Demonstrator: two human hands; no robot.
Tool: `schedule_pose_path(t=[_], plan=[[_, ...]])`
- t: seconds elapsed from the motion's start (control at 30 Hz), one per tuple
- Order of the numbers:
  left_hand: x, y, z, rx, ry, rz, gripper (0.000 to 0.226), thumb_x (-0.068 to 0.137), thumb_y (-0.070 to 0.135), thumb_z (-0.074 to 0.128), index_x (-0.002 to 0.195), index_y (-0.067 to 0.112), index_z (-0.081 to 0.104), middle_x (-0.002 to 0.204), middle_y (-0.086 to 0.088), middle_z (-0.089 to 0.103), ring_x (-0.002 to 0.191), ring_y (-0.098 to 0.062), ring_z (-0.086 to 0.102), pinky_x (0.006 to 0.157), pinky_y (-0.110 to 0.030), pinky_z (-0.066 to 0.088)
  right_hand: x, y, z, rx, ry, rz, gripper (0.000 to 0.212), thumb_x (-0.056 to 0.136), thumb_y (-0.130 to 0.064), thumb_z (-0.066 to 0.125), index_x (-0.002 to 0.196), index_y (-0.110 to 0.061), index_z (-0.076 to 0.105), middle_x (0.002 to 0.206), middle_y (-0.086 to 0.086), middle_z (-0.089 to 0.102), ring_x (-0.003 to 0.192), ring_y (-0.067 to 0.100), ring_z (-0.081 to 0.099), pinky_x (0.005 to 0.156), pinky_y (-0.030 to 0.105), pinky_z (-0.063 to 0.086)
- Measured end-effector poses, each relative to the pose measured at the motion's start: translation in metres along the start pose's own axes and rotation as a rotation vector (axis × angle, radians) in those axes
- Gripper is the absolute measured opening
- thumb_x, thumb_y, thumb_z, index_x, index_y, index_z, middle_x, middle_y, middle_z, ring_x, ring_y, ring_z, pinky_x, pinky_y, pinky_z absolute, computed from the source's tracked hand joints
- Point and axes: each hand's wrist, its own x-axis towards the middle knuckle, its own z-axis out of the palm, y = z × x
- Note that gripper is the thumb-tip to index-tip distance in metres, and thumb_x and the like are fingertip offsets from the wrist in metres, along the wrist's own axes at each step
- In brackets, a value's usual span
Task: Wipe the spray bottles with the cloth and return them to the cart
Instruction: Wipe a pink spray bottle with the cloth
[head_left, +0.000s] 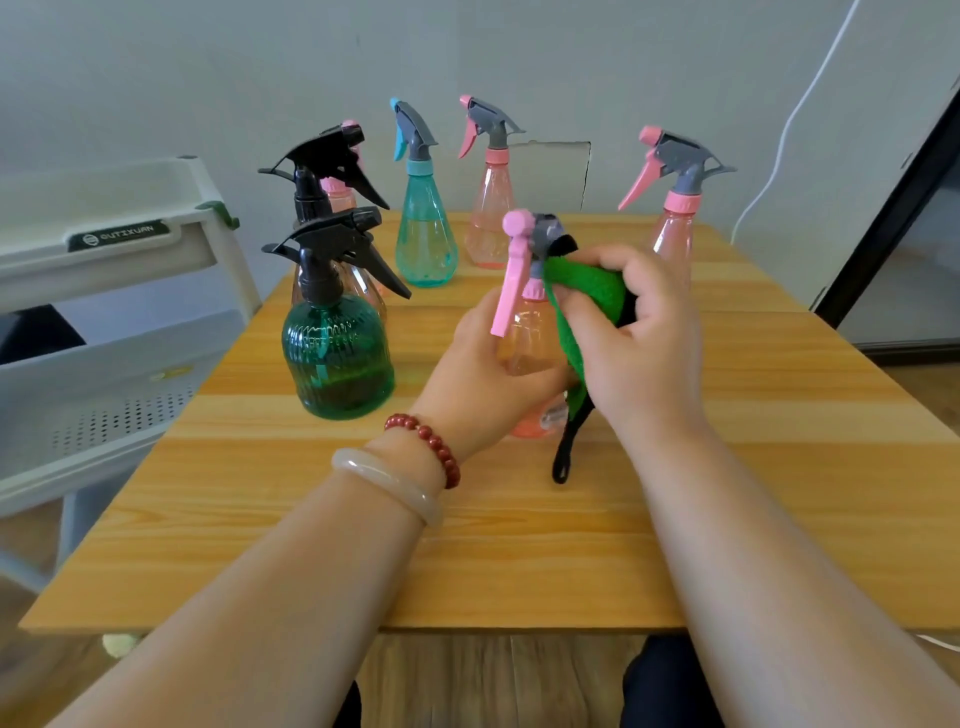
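A pink spray bottle (524, 332) with a pink trigger stands near the middle of the wooden table (467, 545). My left hand (483, 374) grips its body from the left. My right hand (639, 338) holds a green cloth (587, 296) with a black edge pressed against the bottle's neck and right side; a black loop of the cloth hangs down to the table. Behind stand several other spray bottles: a dark green one (337, 353), a teal one (423, 223), a pink one (491, 208) and another pink one (675, 208).
A white cart (104, 291) with perforated shelves stands left of the table, its top tray level with the bottle heads. Two more bottles with a black and a pink trigger (332, 171) stand behind the dark green one. A wall lies behind the table, a dark door frame at right.
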Motion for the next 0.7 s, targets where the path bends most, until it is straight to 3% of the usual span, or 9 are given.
schedule_pose_path(t=[0.07,0.2,0.27,0.37,0.43,0.5,0.57,0.63,0.7], plan=[[0.003,0.001,-0.001,0.104,0.027,-0.017,0.078,0.064,0.039,0.075,0.105,0.082,0.024,0.133,0.000,0.052,0.115,-0.013,0.059,0.093,-0.035,0.054,-0.002,0.003,0.001,-0.079,-0.063,-0.063,0.017,0.081,-0.003,0.071,0.093,-0.016,0.069,0.092,-0.008,0.062,0.090,-0.004,0.054,0.080,0.009,0.039],[0.000,-0.003,-0.014,0.214,0.033,-0.038,0.068,0.075,0.032,0.082,0.127,0.049,0.041,0.129,0.004,0.049,0.109,-0.003,0.054,0.091,-0.027,0.053,-0.004,0.008,0.002,-0.108,-0.122,-0.078,0.016,0.081,-0.002,0.070,0.093,-0.012,0.070,0.092,-0.007,0.061,0.092,-0.011,0.051,0.082,0.006,0.036],[0.000,-0.007,-0.027,0.233,0.016,-0.078,0.074,0.074,0.035,0.083,0.137,0.038,0.045,0.132,0.009,0.053,0.111,-0.003,0.057,0.092,-0.025,0.051,-0.003,0.009,0.002,-0.117,-0.116,-0.069,0.014,0.083,-0.005,0.069,0.094,-0.013,0.069,0.092,-0.009,0.061,0.093,-0.007,0.053,0.083,0.005,0.036],[-0.004,-0.006,-0.039,0.169,-0.091,-0.130,0.090,0.068,0.042,0.083,0.145,0.040,0.036,0.136,0.012,0.056,0.110,-0.006,0.064,0.092,-0.030,0.054,-0.001,0.007,0.001,-0.088,-0.051,0.013,0.013,0.085,-0.012,0.070,0.096,-0.018,0.066,0.090,-0.020,0.061,0.089,0.000,0.057,0.080,0.013,0.045],[-0.007,-0.004,-0.036,0.105,-0.115,-0.114,0.079,0.072,0.030,0.082,0.138,0.037,0.041,0.129,0.011,0.061,0.111,-0.004,0.064,0.091,-0.027,0.055,-0.001,-0.001,0.003,0.021,-0.002,0.064,0.017,0.085,-0.015,0.072,0.096,-0.021,0.061,0.086,-0.026,0.060,0.085,-0.005,0.058,0.076,0.013,0.046],[-0.011,-0.001,-0.030,0.104,-0.088,-0.078,0.066,0.076,0.020,0.082,0.127,0.036,0.043,0.119,0.014,0.063,0.103,-0.001,0.066,0.087,-0.023,0.055,-0.005,-0.010,0.009,0.037,-0.016,-0.002,0.018,0.086,-0.015,0.071,0.095,-0.022,0.058,0.088,-0.021,0.060,0.085,-0.003,0.058,0.077,0.013,0.045],[-0.012,-0.002,-0.025,0.159,-0.046,-0.050,0.072,0.074,0.029,0.082,0.132,0.033,0.040,0.120,0.012,0.063,0.101,-0.005,0.066,0.091,-0.032,0.055,-0.009,-0.011,0.014,0.020,-0.033,-0.035,0.017,0.087,-0.015,0.070,0.096,-0.024,0.058,0.091,-0.016,0.060,0.088,0.003,0.058,0.079,0.015,0.045],[-0.010,0.000,-0.025,0.215,-0.047,-0.029,0.079,0.073,0.034,0.082,0.138,0.027,0.038,0.119,0.011,0.063,0.093,-0.003,0.066,0.089,-0.033,0.056,-0.009,-0.007,0.016,0.037,-0.036,0.033,0.016,0.089,-0.017,0.069,0.097,-0.027,0.059,0.091,-0.018,0.061,0.087,0.004,0.059,0.078,0.016,0.046],[-0.008,0.000,-0.027,0.198,-0.071,-0.042,0.077,0.073,0.033,0.083,0.136,0.027,0.038,0.115,0.013,0.063,0.089,0.002,0.065,0.087,-0.025,0.055,-0.008,-0.001,0.014,0.061,-0.057,0.139,0.016,0.090,-0.018,0.068,0.095,-0.031,0.061,0.088,-0.019,0.064,0.084,0.001,0.060,0.076,0.020,0.048]])
